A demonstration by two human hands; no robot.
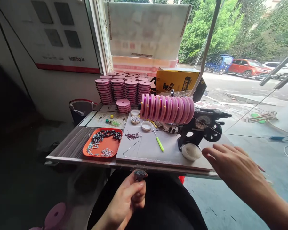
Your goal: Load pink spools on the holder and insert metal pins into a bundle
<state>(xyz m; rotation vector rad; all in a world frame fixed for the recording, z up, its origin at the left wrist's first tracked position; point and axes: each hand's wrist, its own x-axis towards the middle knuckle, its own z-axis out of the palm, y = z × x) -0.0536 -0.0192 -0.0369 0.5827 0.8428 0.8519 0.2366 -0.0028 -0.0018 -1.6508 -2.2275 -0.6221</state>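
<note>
My left hand (128,196) is closed in front of the table edge, above my dark-clothed lap. At its thumb and finger sits a small dark, speckled round thing (140,174) with fine strands about it; its kind is unclear. To the right of the table, my right hand (235,161) is raised, palm down, its fingers loosely bent and nothing visible in them. Closest to it are a round whitish bowl (191,152) and a black hand-cranked winding machine (201,124) with gears. A row of pink spools (166,108) is mounted on the machine's shaft, and thin line runs off to the right.
Stacks of pink spools (131,83) stand behind, beside a yellow box (177,81). An orange tray (102,143) holds small dark and silvery parts. Small white dishes (147,125), a green-handled needle tool (159,143) and brown sticks (132,135) lie on the white board (144,153).
</note>
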